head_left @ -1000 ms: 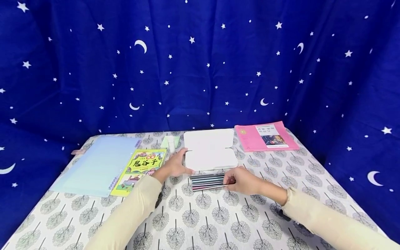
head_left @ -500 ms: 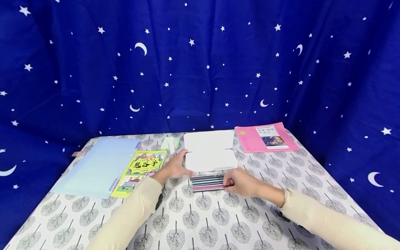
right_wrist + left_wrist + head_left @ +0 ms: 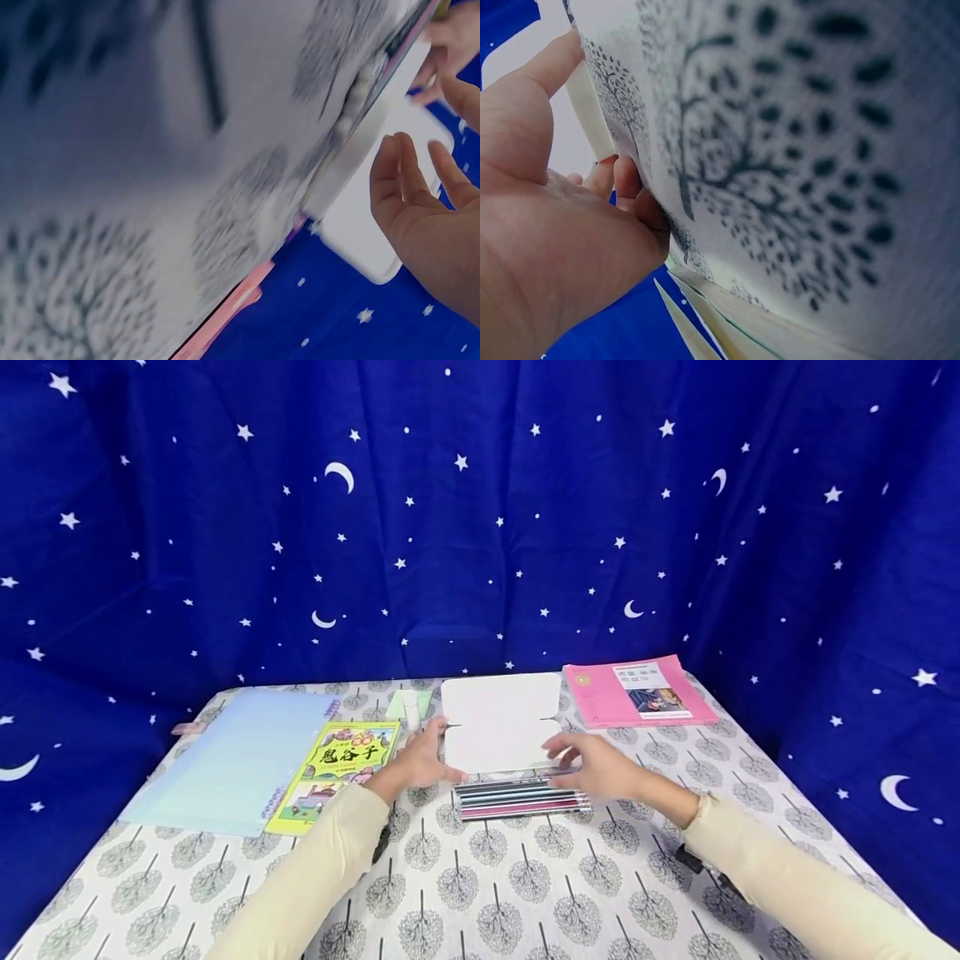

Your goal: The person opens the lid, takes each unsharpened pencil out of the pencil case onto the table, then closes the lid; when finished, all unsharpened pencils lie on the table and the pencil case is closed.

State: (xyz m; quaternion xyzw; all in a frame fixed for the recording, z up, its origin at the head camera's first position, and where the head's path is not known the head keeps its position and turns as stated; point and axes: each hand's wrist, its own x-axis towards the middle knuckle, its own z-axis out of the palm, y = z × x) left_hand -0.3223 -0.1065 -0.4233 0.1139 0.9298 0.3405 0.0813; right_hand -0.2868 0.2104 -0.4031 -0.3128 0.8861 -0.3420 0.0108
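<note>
In the head view, a white hinged pencil case [image 3: 507, 747] lies mid-table with its lid [image 3: 501, 697] laid back behind it. A row of slim pencils [image 3: 510, 800], dark, teal and pink, lies along its near side. My left hand [image 3: 424, 762] holds the case's left end, thumb at the front corner and fingers round the side. The right wrist view shows my right hand [image 3: 439, 217] with fingers spread and nothing between them. In the head view that right hand [image 3: 592, 767] hovers over the right ends of the pencils and the case's front right corner.
Left of the case stand a small white tube [image 3: 411, 708] and a green paper pad [image 3: 396, 703]. A yellow book [image 3: 330, 777] and a pale blue folder [image 3: 232, 760] lie farther left. A pink book [image 3: 600, 697] lies at the back right, before a blue curtain [image 3: 480, 527].
My right hand has let go of the pencils' right ends and moved up and slightly right, its fingers spreading. More of the pencils now shows. The left hand stays at the case.
</note>
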